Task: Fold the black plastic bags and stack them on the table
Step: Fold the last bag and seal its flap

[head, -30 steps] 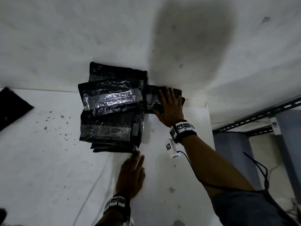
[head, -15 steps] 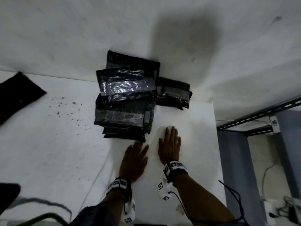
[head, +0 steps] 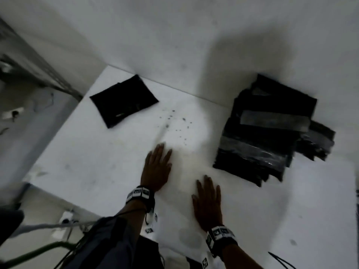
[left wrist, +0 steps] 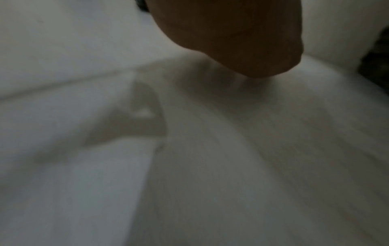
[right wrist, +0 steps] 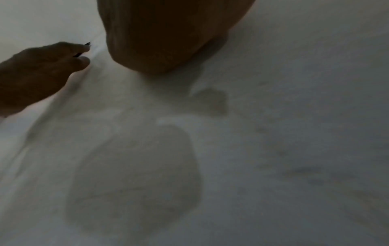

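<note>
A stack of folded black plastic bags [head: 270, 131] lies on the white table [head: 97, 152] at the right, against the wall. One flat black bag [head: 123, 100] lies alone at the table's far left corner. My left hand [head: 157, 167] is flat on the table near the middle, fingers straight, holding nothing. My right hand [head: 208, 202] lies flat beside it, nearer the front edge, also empty. In the right wrist view the left hand [right wrist: 42, 73] shows at the left over the table. Both wrist views are blurred and show only palm and table surface.
Small dark specks [head: 174, 123] dot the table between the two bag groups. A white wall [head: 174, 35] rises behind the table. Cables and a socket strip [head: 13, 113] lie on the floor at the left, beyond the table's edge.
My right hand has left the stack and come back to lie flat by the left hand. The view has swung left, so the stack now sits at the right and the lone bag shows fully.
</note>
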